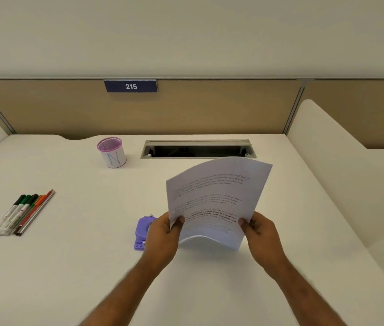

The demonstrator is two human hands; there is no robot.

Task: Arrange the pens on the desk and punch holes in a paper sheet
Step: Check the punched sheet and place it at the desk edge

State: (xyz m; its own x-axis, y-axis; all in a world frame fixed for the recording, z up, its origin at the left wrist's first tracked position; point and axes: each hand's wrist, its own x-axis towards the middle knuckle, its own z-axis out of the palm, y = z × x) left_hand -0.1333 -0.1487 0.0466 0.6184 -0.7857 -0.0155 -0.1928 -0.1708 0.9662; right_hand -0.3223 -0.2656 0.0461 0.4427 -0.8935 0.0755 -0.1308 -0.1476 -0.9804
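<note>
I see both hands gripping the paper sheet point(214, 201) off the bench point(68, 267): left hand point(162, 234) pinching its 9 o'clock edge, right hand point(260, 234) its 3 o'clock edge. Sheet bows upward between them, likely squeezed inward to stiffen it for feeding. Purple hole punch point(143, 232) sits just beside the left hand, at its 9 o'clock. Pens point(24, 214) lie bundled parallel, well apart toward 9 o'clock; pen cup point(112, 152) stands at 11 o'clock, apparently empty.

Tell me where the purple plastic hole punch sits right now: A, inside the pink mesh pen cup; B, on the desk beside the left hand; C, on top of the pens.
B: the purple plastic hole punch rests on the white desk, partly hidden behind the left hand.
</note>
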